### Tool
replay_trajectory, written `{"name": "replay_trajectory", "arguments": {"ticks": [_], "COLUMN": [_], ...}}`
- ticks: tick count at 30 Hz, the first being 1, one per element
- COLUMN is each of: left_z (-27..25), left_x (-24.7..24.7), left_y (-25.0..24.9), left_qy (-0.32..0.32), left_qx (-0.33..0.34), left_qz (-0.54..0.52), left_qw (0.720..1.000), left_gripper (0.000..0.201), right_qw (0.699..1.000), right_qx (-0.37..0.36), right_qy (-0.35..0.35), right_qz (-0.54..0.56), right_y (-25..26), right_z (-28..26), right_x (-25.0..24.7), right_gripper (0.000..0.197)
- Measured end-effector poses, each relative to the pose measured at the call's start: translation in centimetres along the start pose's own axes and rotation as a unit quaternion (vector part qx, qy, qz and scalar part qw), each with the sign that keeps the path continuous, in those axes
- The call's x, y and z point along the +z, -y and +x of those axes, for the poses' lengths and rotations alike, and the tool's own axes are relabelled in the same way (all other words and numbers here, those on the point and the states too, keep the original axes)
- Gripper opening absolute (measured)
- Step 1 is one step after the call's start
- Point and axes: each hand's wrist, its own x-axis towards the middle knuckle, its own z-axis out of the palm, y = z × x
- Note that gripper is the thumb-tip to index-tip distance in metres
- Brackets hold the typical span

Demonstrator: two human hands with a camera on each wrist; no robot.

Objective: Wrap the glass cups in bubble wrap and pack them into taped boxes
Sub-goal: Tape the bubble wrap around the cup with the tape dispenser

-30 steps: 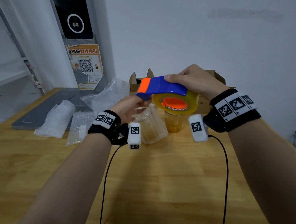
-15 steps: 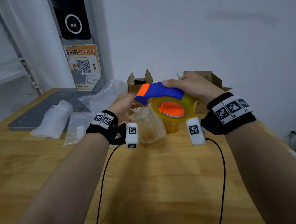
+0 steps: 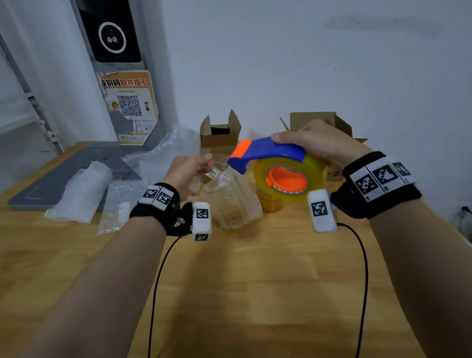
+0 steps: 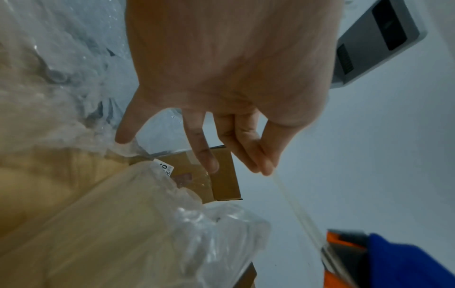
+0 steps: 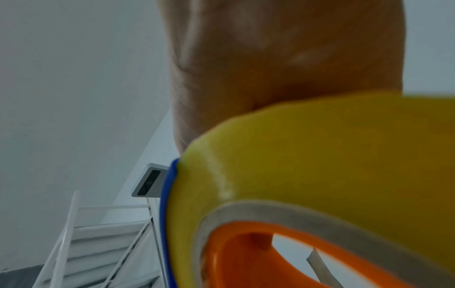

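Right now our right hand point(image 3: 316, 141) grips the tape dispenser point(image 3: 275, 163) from above, fingers curled over its blue handle. Our left hand point(image 3: 186, 171) pinches the free end of the tape point(image 4: 293, 204) between thumb and fingertips. Below them, a wrapped cup point(image 3: 230, 203) stands on the wooden surface point(image 3: 248, 287), beside a bare amber cup point(image 3: 270, 204), with two open boxes point(image 3: 220, 133) behind.

A bubble-wrapped glass cup point(image 3: 232, 206) stands on the table beside a bare amber cup point(image 3: 270, 204), two open cardboard boxes point(image 3: 219, 136) behind.
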Motion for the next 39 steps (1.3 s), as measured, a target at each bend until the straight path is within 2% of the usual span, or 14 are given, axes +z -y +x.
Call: {"name": "replay_trajectory", "arguments": {"ticks": [10, 13, 21, 25, 29, 31, 34, 39], "left_z": [2.7, 3.3, 4.1, 4.4, 4.9, 5.2, 5.9, 6.0], "left_x": [-3.6, -4.2, -5.0, -4.6, -4.0, -3.6, -3.0, -2.1], "left_y": [-0.3, -0.2, 0.3, 1.1, 2.8, 3.7, 5.5, 6.7], "left_qy": [-0.056, -0.065, -0.094, -0.092, -0.105, -0.101, -0.059, -0.041], "left_qx": [0.008, 0.005, 0.011, 0.009, 0.006, -0.02, -0.072, -0.069], "left_qz": [-0.021, -0.009, -0.004, 0.041, 0.094, 0.123, 0.172, 0.197], "left_qw": [0.998, 0.998, 0.995, 0.995, 0.99, 0.987, 0.981, 0.977], "left_gripper": [0.018, 0.016, 0.009, 0.014, 0.021, 0.025, 0.027, 0.031], "right_qw": [0.999, 0.999, 0.999, 0.999, 0.997, 0.996, 0.992, 0.99], "right_qx": [0.021, 0.031, 0.042, 0.047, 0.062, 0.066, 0.079, 0.098], "right_qy": [0.013, 0.023, 0.018, 0.006, 0.013, 0.013, 0.022, 0.05], "right_qz": [0.025, 0.016, 0.006, -0.011, -0.032, -0.064, -0.094, -0.094], "right_y": [-2.1, -2.5, -4.1, -4.7, -5.3, -5.5, -5.9, -6.4], "right_z": [0.0, -0.1, -0.5, -0.3, 0.1, 0.2, 0.6, 0.8], "right_x": [-2.3, -2.7, -3.7, -3.7, -3.1, -2.5, -1.8, -0.2], "right_gripper": [0.056, 0.066, 0.061, 0.068, 0.065, 0.059, 0.058, 0.056]}}
